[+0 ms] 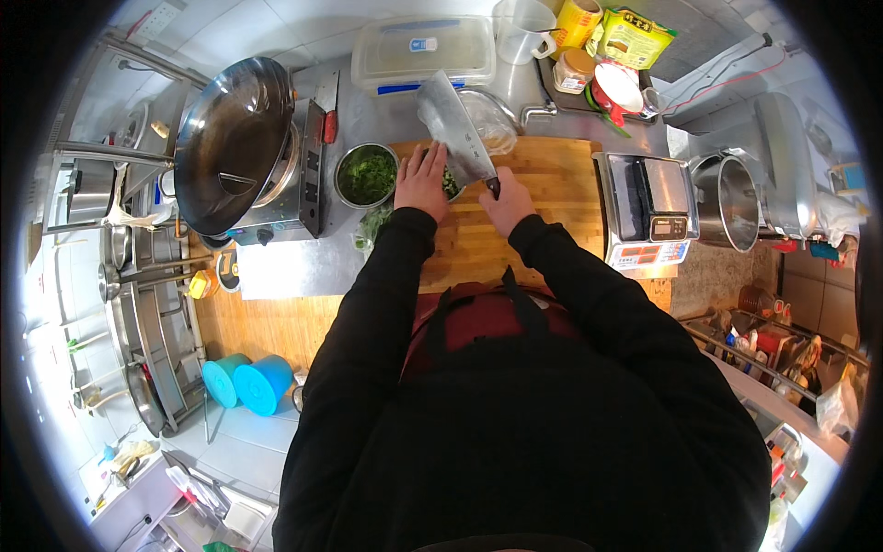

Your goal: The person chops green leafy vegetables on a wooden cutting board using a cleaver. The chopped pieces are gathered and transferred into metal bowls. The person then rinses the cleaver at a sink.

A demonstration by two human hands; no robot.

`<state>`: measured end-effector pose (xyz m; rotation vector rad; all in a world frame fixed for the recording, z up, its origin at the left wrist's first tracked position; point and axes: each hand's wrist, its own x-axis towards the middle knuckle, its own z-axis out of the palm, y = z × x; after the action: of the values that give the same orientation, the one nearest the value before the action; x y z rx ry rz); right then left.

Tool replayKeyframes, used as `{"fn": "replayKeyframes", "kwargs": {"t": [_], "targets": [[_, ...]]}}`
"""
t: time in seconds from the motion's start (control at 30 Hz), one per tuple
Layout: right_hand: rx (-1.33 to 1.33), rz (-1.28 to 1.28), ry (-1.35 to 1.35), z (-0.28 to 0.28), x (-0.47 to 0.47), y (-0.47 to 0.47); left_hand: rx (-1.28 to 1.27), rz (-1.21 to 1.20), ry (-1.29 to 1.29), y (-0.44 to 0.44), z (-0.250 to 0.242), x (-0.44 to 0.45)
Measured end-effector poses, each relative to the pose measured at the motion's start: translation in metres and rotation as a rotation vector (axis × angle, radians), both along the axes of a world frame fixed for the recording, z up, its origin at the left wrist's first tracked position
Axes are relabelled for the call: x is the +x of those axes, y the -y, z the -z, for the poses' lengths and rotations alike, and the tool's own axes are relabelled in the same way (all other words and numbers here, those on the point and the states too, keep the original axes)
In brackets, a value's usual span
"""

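My right hand [509, 201] grips the dark handle of a Chinese cleaver [459, 127]. Its broad steel blade slants up and to the left, over the back edge of a wooden cutting board [552, 200]. Fingers stretched out, my left hand [423, 183] lies palm down beside the blade, its fingertips close to the lower edge; contact cannot be told. Chopped greens [451, 185] show between that hand and the blade, in what looks like a metal bowl mostly hidden by the hand. Left of it stands a steel bowl [366, 175] of chopped green herbs.
A wok [234, 145] tilts on a portable stove [310, 165] at left, near a red-handled knife [330, 124]. A lidded plastic box [424, 52] and measuring jug [524, 34] stand behind. Right of the board are a digital scale [648, 207] and steel pot [728, 200].
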<state>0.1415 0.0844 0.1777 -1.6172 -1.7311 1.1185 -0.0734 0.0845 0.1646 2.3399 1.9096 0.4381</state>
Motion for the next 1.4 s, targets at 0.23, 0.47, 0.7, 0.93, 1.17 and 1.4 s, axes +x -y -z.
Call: {"fn": "replayKeyframes", "kwargs": {"t": [0.23,0.47,0.7,0.93,1.17,1.4], "targets": [[0.005,-0.001,-0.041,-0.005,0.013,0.009,0.018,-0.112,0.062,0.01,0.007,-0.002],[0.054,0.149,-0.235,0.019,0.086,0.021,-0.047,-0.241,0.295,0.031,-0.002,-0.003],[-0.26,0.272,-0.021,0.087,0.23,0.089,0.166,-0.393,0.545,0.078,-0.018,0.005],[-0.116,0.263,0.213,0.167,0.269,0.124,0.228,-0.511,0.65,0.166,-0.012,0.022],[-0.102,0.28,0.144,0.176,0.239,0.1,0.188,-0.643,0.603,0.265,-0.025,0.038],[-0.181,0.198,0.213,0.173,0.209,0.061,0.096,-0.903,0.549,0.37,-0.057,0.028]]}}
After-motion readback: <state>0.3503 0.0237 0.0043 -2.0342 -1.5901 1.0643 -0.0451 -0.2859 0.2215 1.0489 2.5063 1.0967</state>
